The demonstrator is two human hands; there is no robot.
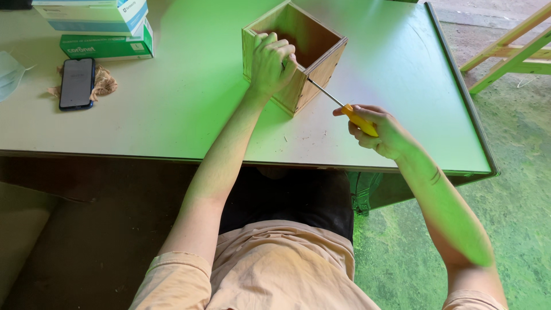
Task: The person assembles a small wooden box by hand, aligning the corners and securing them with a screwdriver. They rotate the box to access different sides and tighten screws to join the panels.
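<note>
An open wooden box made of plywood stands on the pale table. My left hand grips the box's near corner, fingers curled over the rim. My right hand is closed around the yellow handle of a screwdriver. Its thin metal shaft runs up and left to the box's near right wall, where the tip meets the wood just beside my left hand.
A black phone lies on a crumpled cloth at the left. Behind it are a green box and a white and blue box. A face mask sits at the far left edge. A wooden frame stands on the floor at right.
</note>
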